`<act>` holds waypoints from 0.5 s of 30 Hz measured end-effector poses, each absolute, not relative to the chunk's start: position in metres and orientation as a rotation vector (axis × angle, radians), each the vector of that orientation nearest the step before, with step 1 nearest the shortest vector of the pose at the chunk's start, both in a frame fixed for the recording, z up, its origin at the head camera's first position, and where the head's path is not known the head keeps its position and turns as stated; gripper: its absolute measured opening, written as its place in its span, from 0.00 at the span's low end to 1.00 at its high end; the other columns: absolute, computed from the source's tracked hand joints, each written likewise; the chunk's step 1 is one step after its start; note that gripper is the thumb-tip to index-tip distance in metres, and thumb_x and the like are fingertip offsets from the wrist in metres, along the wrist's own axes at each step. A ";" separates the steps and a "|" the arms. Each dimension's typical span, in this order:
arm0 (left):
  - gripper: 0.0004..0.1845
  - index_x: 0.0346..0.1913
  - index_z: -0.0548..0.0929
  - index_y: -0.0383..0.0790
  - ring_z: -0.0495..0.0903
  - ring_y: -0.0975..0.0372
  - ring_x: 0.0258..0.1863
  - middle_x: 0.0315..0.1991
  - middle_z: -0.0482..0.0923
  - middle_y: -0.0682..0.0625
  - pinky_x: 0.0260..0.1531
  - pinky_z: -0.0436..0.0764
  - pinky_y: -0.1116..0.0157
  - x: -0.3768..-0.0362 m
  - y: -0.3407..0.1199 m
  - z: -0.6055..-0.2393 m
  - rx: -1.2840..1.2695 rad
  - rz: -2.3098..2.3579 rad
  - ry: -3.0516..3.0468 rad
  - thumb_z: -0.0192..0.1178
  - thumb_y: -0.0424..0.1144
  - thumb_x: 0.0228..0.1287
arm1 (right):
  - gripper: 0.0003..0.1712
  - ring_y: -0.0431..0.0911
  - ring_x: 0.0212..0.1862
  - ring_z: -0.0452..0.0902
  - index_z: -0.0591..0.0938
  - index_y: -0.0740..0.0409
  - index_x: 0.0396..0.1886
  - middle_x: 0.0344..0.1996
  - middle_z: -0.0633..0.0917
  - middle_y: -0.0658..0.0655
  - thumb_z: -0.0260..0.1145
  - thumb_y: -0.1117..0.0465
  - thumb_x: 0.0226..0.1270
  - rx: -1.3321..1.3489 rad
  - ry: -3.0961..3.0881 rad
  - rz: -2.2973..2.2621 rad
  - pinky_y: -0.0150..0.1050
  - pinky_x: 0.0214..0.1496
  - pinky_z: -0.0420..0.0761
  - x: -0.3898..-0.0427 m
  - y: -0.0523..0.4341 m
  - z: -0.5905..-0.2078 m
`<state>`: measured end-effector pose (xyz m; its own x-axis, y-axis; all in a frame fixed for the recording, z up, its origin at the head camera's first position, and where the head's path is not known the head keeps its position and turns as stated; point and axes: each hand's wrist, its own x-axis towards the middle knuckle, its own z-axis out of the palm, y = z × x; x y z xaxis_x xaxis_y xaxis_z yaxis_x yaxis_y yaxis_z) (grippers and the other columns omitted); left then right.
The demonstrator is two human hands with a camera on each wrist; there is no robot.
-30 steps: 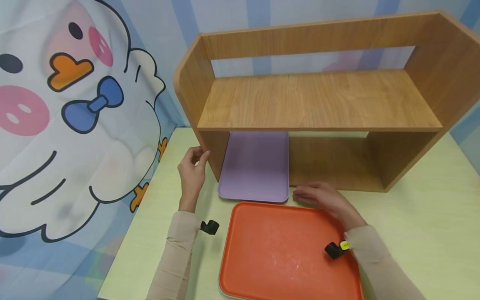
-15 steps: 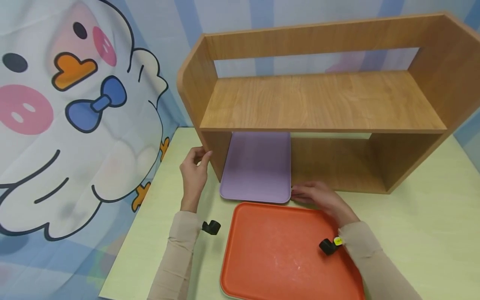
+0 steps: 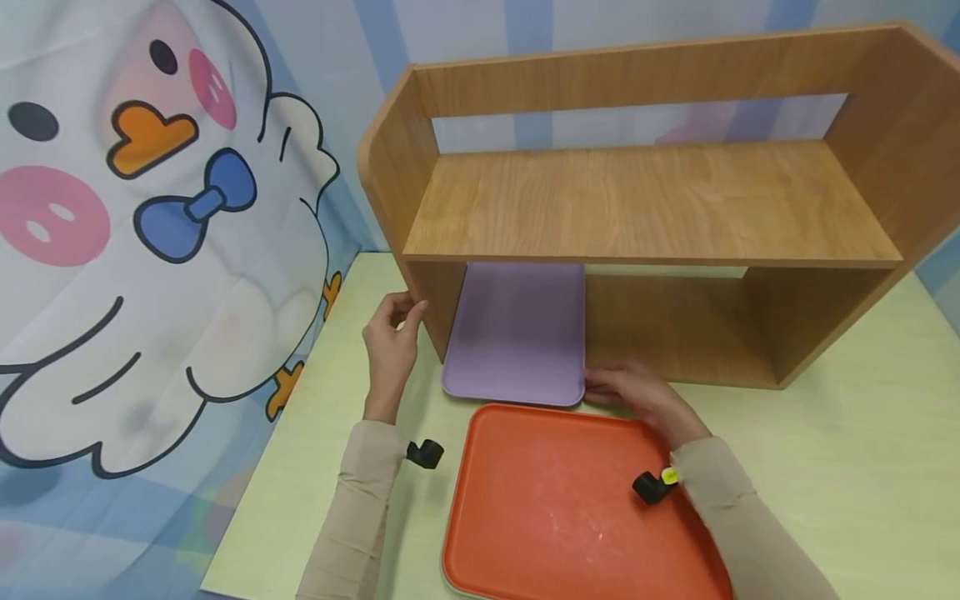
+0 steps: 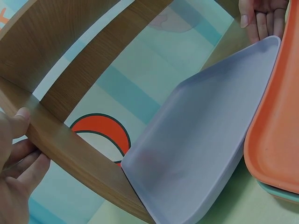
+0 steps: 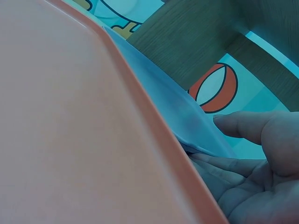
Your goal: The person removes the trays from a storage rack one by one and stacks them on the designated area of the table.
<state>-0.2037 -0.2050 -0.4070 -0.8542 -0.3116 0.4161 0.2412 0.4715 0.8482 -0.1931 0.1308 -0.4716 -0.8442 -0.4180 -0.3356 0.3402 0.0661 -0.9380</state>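
A purple tray (image 3: pixel 517 342) lies in the lower left of a wooden desk shelf (image 3: pixel 645 200), its front end sticking out past the shelf. My left hand (image 3: pixel 392 342) holds the front edge of the shelf's left side panel; in the left wrist view the thumb (image 4: pixel 21 120) lies on the edge, with curled fingers against the outer side. At the tray's right front corner is my right hand (image 3: pixel 637 393). Its fingers (image 5: pixel 224 163) reach in straight at the tray's rim, while the thumb stands apart from them in the right wrist view.
An orange tray (image 3: pixel 577 508) lies in front, its far rim close to the purple tray; a greenish rim (image 4: pixel 280 192) shows beneath it. The pale yellow table (image 3: pixel 862 467) extends to both sides. A printed cloth (image 3: pixel 247 250) hangs behind and at left.
My right hand has moved left, from just beside the purple tray to its right front corner. The left hand stays at the shelf. The whole view shifts slightly.
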 end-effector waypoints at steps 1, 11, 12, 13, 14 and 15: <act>0.13 0.43 0.81 0.35 0.82 0.54 0.39 0.37 0.82 0.41 0.47 0.81 0.60 -0.204 -0.205 -0.407 0.060 -1.385 -2.196 0.63 0.42 0.63 | 0.25 0.40 0.41 0.84 0.69 0.83 0.56 0.38 0.84 0.54 0.57 0.64 0.71 -0.077 1.808 -1.833 0.37 0.50 0.83 -0.193 0.131 -0.472; 0.13 0.43 0.81 0.35 0.82 0.55 0.40 0.36 0.82 0.42 0.47 0.81 0.61 -0.204 -0.204 -0.407 0.063 -1.392 -2.199 0.63 0.42 0.63 | 0.22 0.38 0.38 0.83 0.70 0.83 0.54 0.34 0.83 0.51 0.57 0.66 0.69 -0.063 1.818 -1.813 0.34 0.48 0.84 -0.194 0.127 -0.473; 0.13 0.43 0.81 0.35 0.82 0.55 0.39 0.36 0.82 0.42 0.47 0.81 0.61 -0.204 -0.204 -0.407 0.063 -1.388 -2.198 0.63 0.42 0.63 | 0.22 0.39 0.38 0.83 0.71 0.83 0.53 0.34 0.82 0.51 0.57 0.66 0.69 -0.065 1.822 -1.805 0.34 0.47 0.84 -0.195 0.127 -0.473; 0.13 0.43 0.81 0.35 0.82 0.55 0.39 0.36 0.82 0.42 0.47 0.81 0.61 -0.204 -0.204 -0.407 0.062 -1.385 -2.198 0.63 0.42 0.63 | 0.21 0.39 0.38 0.83 0.72 0.82 0.52 0.34 0.82 0.51 0.58 0.66 0.68 -0.066 1.825 -1.795 0.34 0.47 0.84 -0.195 0.126 -0.474; 0.13 0.43 0.81 0.35 0.82 0.55 0.39 0.36 0.82 0.42 0.47 0.81 0.61 -0.204 -0.204 -0.407 0.060 -1.383 -2.197 0.63 0.42 0.63 | 0.21 0.40 0.38 0.83 0.72 0.81 0.51 0.34 0.82 0.52 0.58 0.66 0.68 -0.071 1.830 -1.784 0.34 0.46 0.84 -0.195 0.126 -0.474; 0.13 0.43 0.81 0.35 0.82 0.55 0.39 0.36 0.82 0.42 0.47 0.82 0.61 -0.204 -0.204 -0.407 0.059 -1.380 -2.197 0.63 0.42 0.63 | 0.20 0.40 0.37 0.82 0.73 0.81 0.50 0.34 0.81 0.53 0.59 0.66 0.67 -0.075 1.831 -1.774 0.34 0.45 0.84 -0.195 0.126 -0.474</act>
<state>-0.2039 -0.2040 -0.4072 -0.8534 -0.3119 0.4176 0.2406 0.4750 0.8464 -0.1951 0.1256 -0.4738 -0.8288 -0.4264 -0.3624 0.3488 0.1129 -0.9304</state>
